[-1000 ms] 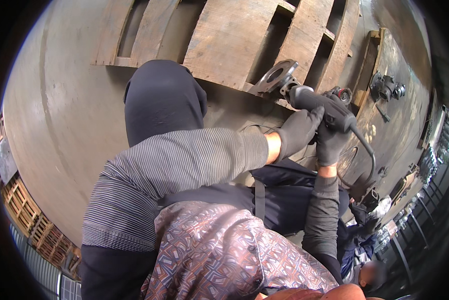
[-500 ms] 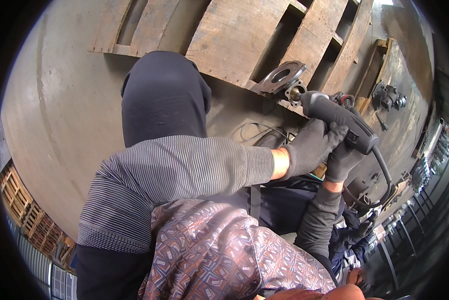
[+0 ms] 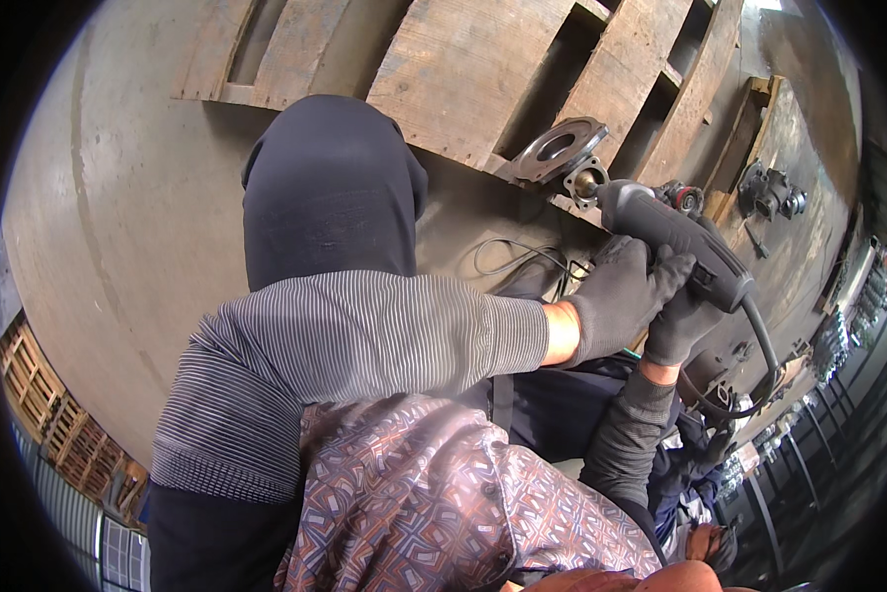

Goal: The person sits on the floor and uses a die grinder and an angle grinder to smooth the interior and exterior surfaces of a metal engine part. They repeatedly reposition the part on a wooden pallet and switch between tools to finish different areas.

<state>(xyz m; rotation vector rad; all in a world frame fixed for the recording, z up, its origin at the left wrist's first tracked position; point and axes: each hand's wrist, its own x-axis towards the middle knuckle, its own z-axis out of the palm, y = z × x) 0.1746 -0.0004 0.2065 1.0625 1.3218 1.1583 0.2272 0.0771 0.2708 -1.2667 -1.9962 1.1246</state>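
Observation:
A dark grey corded die grinder slants across the right of the view, its front end at the bore of a metal part with a square flange. My left hand, in a dark grey glove, is closed at the tool's near side. Behind it my gloved right hand grips the rear of the body, close to where the cord leaves. Beside the square flange, a larger round metal ring flange rests at the pallet's edge. The grinder's tip is hidden within the bore.
A wooden pallet lies ahead, with a second wooden board to the right carrying dark metal castings. Loose cable lies on the floor beneath. Another person is at the lower right. Stacked pallets stand far left.
The grinder and both hands have shifted very slightly to the right. The tool's front end stays at the flange's bore, and the grip is the same.

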